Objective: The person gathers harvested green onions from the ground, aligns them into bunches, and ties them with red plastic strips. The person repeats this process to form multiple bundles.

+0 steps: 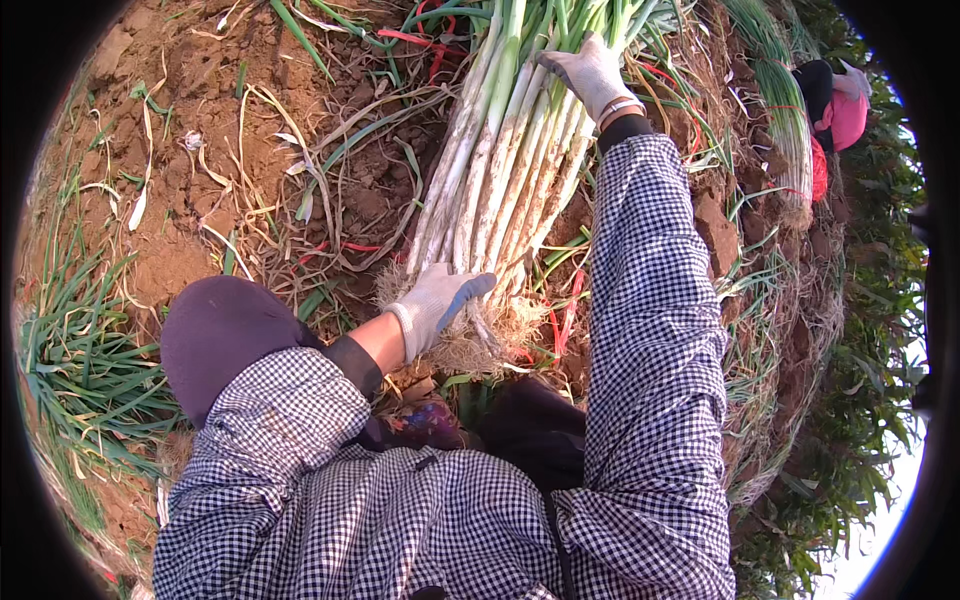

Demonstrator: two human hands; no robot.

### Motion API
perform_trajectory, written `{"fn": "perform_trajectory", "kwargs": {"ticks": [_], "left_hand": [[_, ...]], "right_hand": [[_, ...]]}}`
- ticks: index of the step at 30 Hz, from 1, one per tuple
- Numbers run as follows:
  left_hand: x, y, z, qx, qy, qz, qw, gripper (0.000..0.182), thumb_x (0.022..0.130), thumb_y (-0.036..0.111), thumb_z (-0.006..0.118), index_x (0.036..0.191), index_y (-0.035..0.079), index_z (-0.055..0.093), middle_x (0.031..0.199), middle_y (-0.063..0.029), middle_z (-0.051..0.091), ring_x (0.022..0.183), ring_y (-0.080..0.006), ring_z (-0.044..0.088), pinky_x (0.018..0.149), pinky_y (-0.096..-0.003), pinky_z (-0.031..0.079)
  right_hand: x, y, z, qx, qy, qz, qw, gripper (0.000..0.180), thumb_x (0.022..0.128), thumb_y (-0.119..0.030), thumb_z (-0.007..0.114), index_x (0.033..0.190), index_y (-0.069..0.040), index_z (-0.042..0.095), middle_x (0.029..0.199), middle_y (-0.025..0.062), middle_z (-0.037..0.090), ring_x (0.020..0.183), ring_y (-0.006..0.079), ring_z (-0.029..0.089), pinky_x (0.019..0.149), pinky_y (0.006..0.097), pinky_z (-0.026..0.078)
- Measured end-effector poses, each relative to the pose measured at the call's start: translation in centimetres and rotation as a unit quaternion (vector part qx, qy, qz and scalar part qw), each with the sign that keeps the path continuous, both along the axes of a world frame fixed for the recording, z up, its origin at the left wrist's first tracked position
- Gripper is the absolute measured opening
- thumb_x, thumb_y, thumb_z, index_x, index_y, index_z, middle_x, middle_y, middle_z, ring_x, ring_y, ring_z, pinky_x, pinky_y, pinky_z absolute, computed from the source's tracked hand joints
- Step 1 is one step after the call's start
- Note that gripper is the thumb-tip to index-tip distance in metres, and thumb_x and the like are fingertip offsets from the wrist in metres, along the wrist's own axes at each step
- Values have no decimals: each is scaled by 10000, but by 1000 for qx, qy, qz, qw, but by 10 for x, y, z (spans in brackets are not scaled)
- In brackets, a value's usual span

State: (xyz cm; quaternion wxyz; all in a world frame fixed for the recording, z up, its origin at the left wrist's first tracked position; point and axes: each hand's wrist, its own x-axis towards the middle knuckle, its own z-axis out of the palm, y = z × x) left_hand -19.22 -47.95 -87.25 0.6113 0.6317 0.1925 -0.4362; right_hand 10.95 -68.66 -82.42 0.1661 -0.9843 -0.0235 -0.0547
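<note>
A thick bundle of long green onions (502,165) lies on the soil before me, white shanks streaked with dirt. Its green leaves point away from me and its tangled roots (480,345) face me. My left hand (439,304), in a white knit glove with a blue-grey palm, rests against the root ends. A thin stalk end shows below its thumb; whether the hand grips it is unclear. Farther up, my right hand (591,73), gloved likewise, grasps stalks where white turns green. Its thumb lies across them, and its other fingers are partly hidden.
Dry leaves and red plastic ties (570,315) litter the brown soil (172,195). Green onion leaves (90,382) spread at left. Another tied onion bundle (784,127) lies at right, near a crouching person in pink (844,120). Leafy plants (862,360) border the right side.
</note>
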Motion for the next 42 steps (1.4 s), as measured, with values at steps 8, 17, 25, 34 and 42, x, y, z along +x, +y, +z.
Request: {"fn": "perform_trajectory", "kwargs": {"ticks": [8, 17, 25, 34, 42], "left_hand": [[-1, 5, 22, -92, -18, 80, 992, 443, 874, 315, 789, 1174, -2, 711, 1041, -99, 727, 945, -160, 647, 859, -300, 504], [-4, -2, 88, 334, -287, -243, 864, 790, 889, 439, 689, 1383, -104, 399, 1047, -315, 674, 1040, -379, 680, 870, -433, 550], [20, -24, 38, 426, -486, -287, 706, 810, 961, 455, 545, 1589, 66, 211, 1607, -304, 185, 1474, -517, 179, 1211, -572, 144], [26, -59, 33, 450, -347, -420, 708, 878, 946, 367, 538, 1628, 147, 31, 1660, -251, -89, 1517, -509, -14, 1199, -637, 36], [26, -42, 34, 431, -404, -352, 726, 790, 975, 392, 484, 1619, 110, 123, 1658, -267, -3, 1521, -487, 45, 1211, -611, 28]], "right_hand": [[-144, -44, 49, -6, -162, 31, 986, 310, 913, -293, 680, 1067, -31, 617, 974, 168, 695, 869, 348, 695, 777, 422, 558], [-223, -56, -41, 62, 133, 49, 988, 468, 1024, -388, 508, 1207, 42, 521, 948, 300, 692, 920, 466, 670, 826, 505, 533], [-242, -12, -43, 31, 161, 69, 984, 645, 1013, -294, 503, 1422, 175, 334, 930, 231, 717, 861, 380, 707, 760, 446, 566], [-214, -29, -80, -288, 116, 324, 894, 484, 953, -143, 513, 1269, 217, 447, 836, 272, 684, 773, 374, 705, 690, 420, 575], [-231, -3, -32, -84, 218, 123, 965, 242, 877, -149, 584, 967, 46, 696, 882, 235, 722, 848, 361, 729, 750, 434, 588]]}}
